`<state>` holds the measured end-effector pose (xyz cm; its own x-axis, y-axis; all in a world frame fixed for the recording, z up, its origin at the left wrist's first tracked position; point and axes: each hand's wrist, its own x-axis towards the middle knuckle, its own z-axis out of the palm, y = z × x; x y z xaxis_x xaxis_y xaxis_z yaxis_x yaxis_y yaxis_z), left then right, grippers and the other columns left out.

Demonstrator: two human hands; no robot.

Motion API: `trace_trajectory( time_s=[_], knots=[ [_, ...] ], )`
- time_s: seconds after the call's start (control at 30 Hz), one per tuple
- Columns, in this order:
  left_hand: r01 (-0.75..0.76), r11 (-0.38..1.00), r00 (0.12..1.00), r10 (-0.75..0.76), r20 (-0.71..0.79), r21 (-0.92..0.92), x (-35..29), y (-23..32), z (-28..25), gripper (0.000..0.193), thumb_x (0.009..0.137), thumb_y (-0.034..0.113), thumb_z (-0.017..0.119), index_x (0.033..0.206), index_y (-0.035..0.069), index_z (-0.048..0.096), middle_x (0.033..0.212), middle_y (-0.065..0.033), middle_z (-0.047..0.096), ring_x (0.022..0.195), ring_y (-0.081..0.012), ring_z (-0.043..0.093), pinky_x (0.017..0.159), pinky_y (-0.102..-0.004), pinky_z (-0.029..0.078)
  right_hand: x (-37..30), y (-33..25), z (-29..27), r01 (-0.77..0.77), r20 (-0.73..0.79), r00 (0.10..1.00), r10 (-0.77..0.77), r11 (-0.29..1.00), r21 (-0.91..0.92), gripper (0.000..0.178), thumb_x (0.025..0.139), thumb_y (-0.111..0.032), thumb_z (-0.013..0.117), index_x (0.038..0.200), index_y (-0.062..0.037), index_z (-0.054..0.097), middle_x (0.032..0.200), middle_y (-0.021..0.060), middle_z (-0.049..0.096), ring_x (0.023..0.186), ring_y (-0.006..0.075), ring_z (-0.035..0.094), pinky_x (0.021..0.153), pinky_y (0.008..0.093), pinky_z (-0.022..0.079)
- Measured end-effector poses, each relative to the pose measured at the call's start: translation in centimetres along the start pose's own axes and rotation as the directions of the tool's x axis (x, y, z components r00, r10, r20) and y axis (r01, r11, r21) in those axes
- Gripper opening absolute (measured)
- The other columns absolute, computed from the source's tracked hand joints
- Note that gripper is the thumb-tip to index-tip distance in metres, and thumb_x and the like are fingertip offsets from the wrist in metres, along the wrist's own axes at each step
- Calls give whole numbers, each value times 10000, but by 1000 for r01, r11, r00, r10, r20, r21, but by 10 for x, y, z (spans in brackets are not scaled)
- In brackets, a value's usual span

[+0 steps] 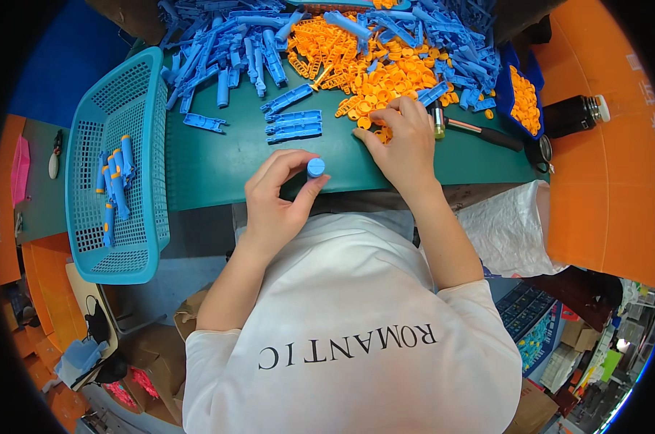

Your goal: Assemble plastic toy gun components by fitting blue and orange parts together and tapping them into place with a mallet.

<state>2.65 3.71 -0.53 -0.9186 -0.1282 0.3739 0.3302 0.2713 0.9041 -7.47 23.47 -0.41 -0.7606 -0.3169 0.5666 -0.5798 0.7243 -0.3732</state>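
My left hand [280,199] grips a blue plastic tube [315,168] between thumb and fingers, its round end facing up, near the table's front edge. At the front of a heap of orange caps [378,90] is my right hand [407,145], thumb and fingers apart over several caps; nothing shows clasped between them. Just beyond my left hand, blue half-shells [293,126] lie side by side on the green table [219,163]. Another blue half-shell [205,122] rests farther left. A screwdriver-like tool with a black handle [490,135] lies right of my right hand.
A turquoise basket [161,217] at the left holds several blue tubes with orange ends [117,177]. Blue parts [230,54] and orange strips [320,43] are heaped at the back. On the right stand a blue bin of orange caps [524,101] and a black bottle [570,116].
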Motion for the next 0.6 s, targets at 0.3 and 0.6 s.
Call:
trace_trajectory(
  time_s=[0.3,0.6],
  knots=[
    [-35,999,999,34,40,37,1,-3,-8,268,843,-50,729,1106,-17,690,1025,-133,705,899,-231,703,804,-309,569,5,0,3,44,15,999,-44,998,-40,228,719,-172,838,892,-70,729,941,56,624,945,262,600,807,391,434],
    [-92,993,996,91,24,80,7,-1,-16,285,834,-56,728,1112,0,705,1051,-126,701,953,-233,690,837,-329,561,12,-4,-5,109,122,987,-108,994,1,255,745,-145,830,966,-58,738,1006,67,662,945,250,629,820,365,471]
  ],
)
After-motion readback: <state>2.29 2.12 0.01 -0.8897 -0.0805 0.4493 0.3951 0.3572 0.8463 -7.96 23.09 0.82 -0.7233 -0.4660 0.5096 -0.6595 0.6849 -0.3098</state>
